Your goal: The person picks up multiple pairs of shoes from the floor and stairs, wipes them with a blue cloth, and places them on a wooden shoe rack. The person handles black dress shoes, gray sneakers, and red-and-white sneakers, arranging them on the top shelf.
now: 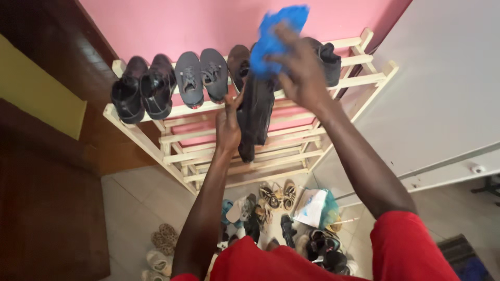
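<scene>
Seen from the head camera, looking down: the left hand point(229, 125) holds a long black shoe point(256, 112) up in front of the shoe rack point(271, 158); its palm is laid along the shoe's left edge with the fingers stretched upward, and whether they curl behind the shoe I cannot tell. The right hand point(302, 73) is pressed around a blue cloth point(273, 36), which is blurred, and holds it against the upper end of the black shoe; the cloth touches the shoe at its top. The shoe hangs nearly upright, its lower end down at the level of the rack's lower rails.

The rack is pale wood with slatted tiers and stands against a pink wall point(182, 23); on its top tier, left of the hands, sit a pair of dark boots point(143, 88) and, just beside them, a pair of grey sneakers point(202, 77); a brown shoe point(238, 62) shows just behind the held one, and a dark shoe point(328, 62) rests at the right, partly hidden by the right hand.

On the tiled floor point(130, 203) below the rack lies a jumble of sandals point(276, 195) and slippers, with a white and blue bag point(312, 208) among them; a pale pair of shoes point(159, 252) lies apart at the lower left. A red sleeve point(411, 250) covers the right upper arm.
</scene>
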